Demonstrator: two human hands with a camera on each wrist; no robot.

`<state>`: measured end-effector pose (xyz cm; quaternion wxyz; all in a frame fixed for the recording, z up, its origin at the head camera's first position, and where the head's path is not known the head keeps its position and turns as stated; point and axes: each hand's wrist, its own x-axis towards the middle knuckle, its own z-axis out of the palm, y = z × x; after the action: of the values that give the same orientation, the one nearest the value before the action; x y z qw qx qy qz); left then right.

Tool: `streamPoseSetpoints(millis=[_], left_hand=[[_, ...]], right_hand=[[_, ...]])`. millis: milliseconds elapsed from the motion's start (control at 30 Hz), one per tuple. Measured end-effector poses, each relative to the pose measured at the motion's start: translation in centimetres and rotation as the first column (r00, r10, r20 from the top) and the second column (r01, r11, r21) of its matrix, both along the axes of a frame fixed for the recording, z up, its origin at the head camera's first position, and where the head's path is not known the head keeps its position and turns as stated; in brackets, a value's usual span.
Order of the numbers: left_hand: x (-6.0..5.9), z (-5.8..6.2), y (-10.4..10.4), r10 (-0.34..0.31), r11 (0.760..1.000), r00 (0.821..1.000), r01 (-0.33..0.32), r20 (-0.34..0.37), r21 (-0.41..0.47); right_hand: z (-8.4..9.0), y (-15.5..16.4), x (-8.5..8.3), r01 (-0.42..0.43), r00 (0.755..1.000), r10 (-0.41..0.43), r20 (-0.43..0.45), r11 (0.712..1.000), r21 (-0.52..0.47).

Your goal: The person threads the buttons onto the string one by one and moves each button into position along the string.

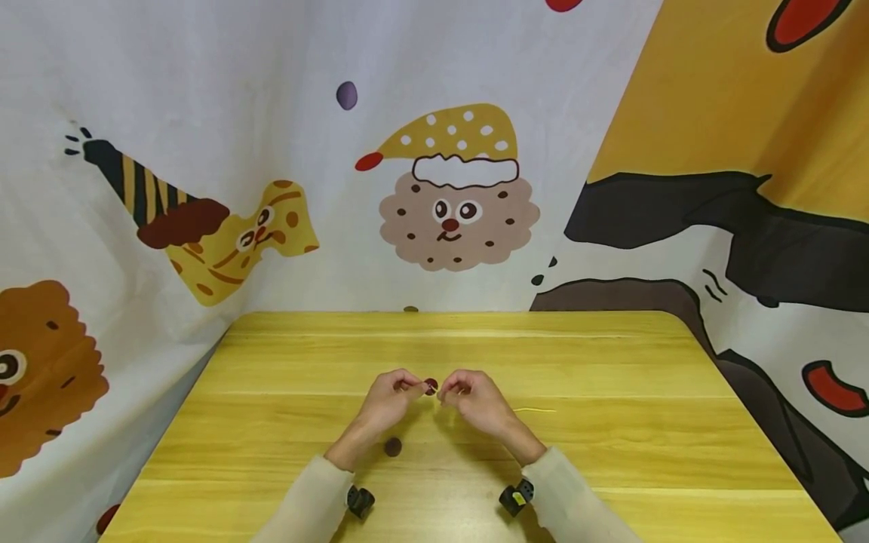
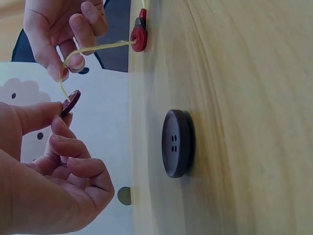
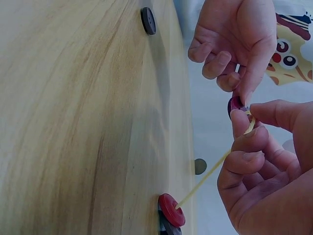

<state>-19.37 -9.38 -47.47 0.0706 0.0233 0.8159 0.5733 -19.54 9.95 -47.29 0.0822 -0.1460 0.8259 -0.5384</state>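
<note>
My left hand (image 1: 388, 400) pinches a dark red button (image 2: 71, 103) by its edge between thumb and index finger, above the table. A yellow string (image 2: 100, 47) meets the face of this button. Close beside it, my right hand (image 1: 477, 398) pinches the string between thumb and index fingertip. From there the string runs down to a red button (image 3: 171, 209) on the table, which lies against darker buttons. Another stretch of yellow string (image 1: 536, 409) lies to the right of the right hand.
A dark brown button (image 2: 175, 143) with several holes sits by itself on the wooden table (image 1: 285, 422), near my left forearm. Behind the table's far edge hangs a printed curtain (image 1: 305, 68). Each wrist wears a small black camera (image 1: 360, 501).
</note>
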Motion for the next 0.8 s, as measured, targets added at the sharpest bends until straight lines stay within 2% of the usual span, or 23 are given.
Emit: streamPoseSetpoints(millis=[467,800], left_hand=[[-0.06,-0.35,0.52,-0.012,1.000,1.000,0.013,-0.027,0.008],[0.10,-0.57,0.64,-0.028,1.000,0.999,0.028,-0.021,0.008]], right_hand=[[-0.55,-0.04,-0.24,0.035,0.999,-0.034,-0.023,0.999,0.042],[-0.61,-0.28,-0.13,0.078,0.997,-0.078,0.001,0.996,0.048]])
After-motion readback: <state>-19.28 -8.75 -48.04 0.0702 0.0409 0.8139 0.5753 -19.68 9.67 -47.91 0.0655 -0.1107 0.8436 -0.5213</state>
